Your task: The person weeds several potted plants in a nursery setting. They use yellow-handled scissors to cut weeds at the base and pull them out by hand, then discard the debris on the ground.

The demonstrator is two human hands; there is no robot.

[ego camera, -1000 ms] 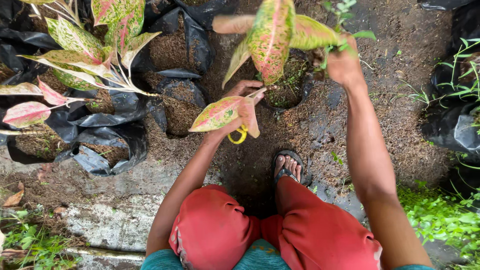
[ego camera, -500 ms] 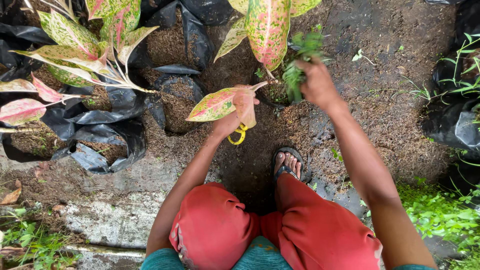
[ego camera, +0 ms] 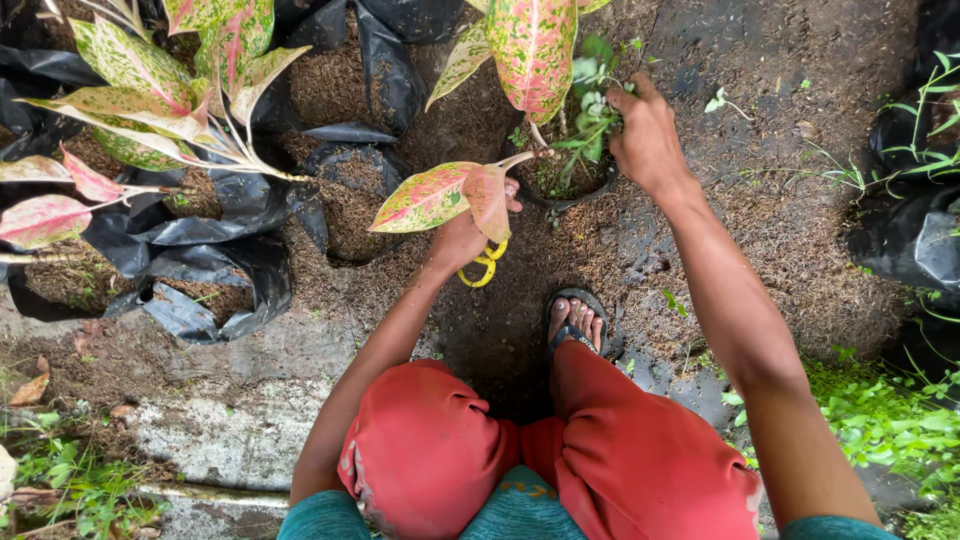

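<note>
Two hands work at one potted plant: your right hand (ego camera: 648, 128) is closed around a tuft of small green weeds (ego camera: 592, 110) growing in the black grow bag (ego camera: 560, 180), which sits on the soil-strewn ground just ahead of your sandalled foot (ego camera: 577, 322). Your left hand (ego camera: 462, 235) grips yellow-handled scissors (ego camera: 484, 265), fingers curled, and lies partly hidden under a drooping leaf (ego camera: 435, 195). That leaf is pink-red, speckled green with a green margin; a larger leaf (ego camera: 532, 52) of the same colouring stands upright above the bag. More such plants (ego camera: 150, 90) in black bags crowd the ground's left edge.
</note>
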